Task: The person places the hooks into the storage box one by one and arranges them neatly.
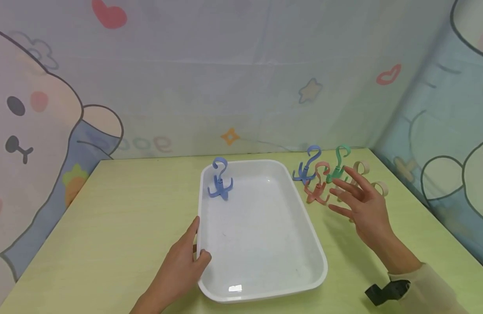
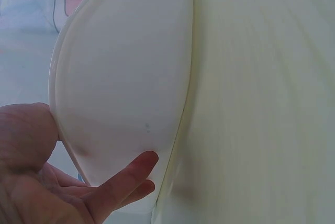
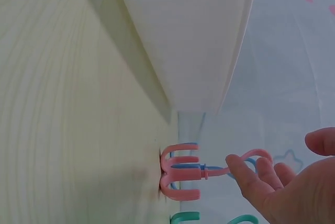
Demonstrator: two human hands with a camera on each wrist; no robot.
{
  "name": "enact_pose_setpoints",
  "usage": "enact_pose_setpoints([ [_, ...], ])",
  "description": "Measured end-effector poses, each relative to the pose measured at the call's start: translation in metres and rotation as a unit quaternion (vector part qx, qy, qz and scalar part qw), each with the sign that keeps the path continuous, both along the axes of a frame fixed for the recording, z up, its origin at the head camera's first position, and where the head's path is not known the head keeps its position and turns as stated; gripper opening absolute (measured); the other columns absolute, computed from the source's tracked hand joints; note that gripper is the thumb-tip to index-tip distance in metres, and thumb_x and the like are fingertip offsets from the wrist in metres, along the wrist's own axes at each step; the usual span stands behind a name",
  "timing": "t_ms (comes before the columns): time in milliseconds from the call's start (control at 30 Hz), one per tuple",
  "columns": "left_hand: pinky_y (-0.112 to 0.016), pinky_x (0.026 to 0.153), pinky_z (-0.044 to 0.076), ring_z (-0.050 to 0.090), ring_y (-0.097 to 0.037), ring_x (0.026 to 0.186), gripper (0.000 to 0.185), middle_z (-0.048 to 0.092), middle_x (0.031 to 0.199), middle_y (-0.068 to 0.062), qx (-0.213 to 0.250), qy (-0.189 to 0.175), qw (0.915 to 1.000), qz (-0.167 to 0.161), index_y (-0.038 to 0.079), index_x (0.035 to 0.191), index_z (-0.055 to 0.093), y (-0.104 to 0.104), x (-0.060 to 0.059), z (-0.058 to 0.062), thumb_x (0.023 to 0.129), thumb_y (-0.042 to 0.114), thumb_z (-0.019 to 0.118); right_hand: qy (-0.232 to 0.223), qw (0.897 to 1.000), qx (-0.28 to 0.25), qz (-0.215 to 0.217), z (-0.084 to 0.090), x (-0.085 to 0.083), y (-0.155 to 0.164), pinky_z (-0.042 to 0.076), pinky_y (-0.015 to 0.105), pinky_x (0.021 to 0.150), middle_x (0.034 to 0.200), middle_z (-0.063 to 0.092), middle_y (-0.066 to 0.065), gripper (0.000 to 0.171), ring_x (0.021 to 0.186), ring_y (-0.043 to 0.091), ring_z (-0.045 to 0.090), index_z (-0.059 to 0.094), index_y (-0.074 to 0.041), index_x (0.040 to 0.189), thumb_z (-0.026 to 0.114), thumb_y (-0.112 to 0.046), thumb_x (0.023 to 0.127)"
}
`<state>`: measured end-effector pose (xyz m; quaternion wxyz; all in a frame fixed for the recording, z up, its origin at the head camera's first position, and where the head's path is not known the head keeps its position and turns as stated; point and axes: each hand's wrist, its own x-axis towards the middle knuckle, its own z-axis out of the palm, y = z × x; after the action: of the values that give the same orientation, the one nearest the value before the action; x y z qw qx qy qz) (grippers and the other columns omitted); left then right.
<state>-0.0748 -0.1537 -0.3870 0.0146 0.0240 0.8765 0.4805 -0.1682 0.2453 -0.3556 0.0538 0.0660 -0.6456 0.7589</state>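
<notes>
A white tray (image 1: 261, 226) lies on the table, and my left hand (image 1: 178, 266) holds its left rim, thumb over the edge and fingers against the outer wall (image 2: 125, 93). Inside, at the tray's far left corner, stands a blue hanging hook (image 1: 220, 188) with several prongs. My right hand (image 1: 367, 211) hovers right of the tray with fingers spread and holds nothing. Just beyond its fingertips is a pink hook (image 1: 316, 192), also in the right wrist view (image 3: 183, 174). A second blue hook (image 1: 304, 173) and a green hook (image 1: 336, 174) stand behind. Beige hooks (image 1: 362, 166) are partly hidden by my right hand.
The pale green table (image 1: 147, 209) extends to both sides of the tray. A printed cloth (image 1: 241, 78) rises along the back and the sides. A black strap (image 1: 388, 292) sits at my right sleeve.
</notes>
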Motion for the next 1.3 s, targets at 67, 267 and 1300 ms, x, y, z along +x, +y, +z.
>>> enact_pose_setpoints([
  [67,-0.04,0.087,0.064,0.066,-0.041,0.13,0.085,0.038,0.169,-0.018,-0.003,0.0,1.0,0.001,0.004,0.169,0.019,0.0,0.0,0.0,0.092,0.009,0.054,0.001,1.0,0.007,-0.006,-0.001,0.002,0.001,0.065,0.032,0.078,0.12,0.076,-0.015,0.072,0.105,0.004,0.076,0.035,-0.017,0.167,0.065,-0.007,0.103],
  [267,-0.041,0.086,0.064,0.068,-0.042,0.127,0.084,0.038,0.168,-0.021,-0.017,0.004,0.9998,0.004,0.002,0.168,0.02,0.001,-0.001,0.001,0.092,0.009,0.055,0.002,1.0,-0.006,-0.001,-0.004,0.005,0.007,0.065,0.031,0.079,0.121,0.076,-0.014,0.074,0.106,0.004,0.076,0.032,-0.018,0.167,0.065,-0.006,0.102],
  [1300,-0.04,0.088,0.063,0.068,-0.041,0.126,0.085,0.039,0.168,-0.02,-0.026,0.005,0.9997,0.004,0.004,0.169,0.02,0.0,-0.002,0.001,0.091,0.011,0.055,0.019,0.999,-0.015,-0.04,-0.011,0.017,0.021,0.064,0.025,0.077,0.118,0.078,-0.015,0.071,0.103,0.0,0.076,0.034,-0.017,0.164,0.063,-0.001,0.102],
])
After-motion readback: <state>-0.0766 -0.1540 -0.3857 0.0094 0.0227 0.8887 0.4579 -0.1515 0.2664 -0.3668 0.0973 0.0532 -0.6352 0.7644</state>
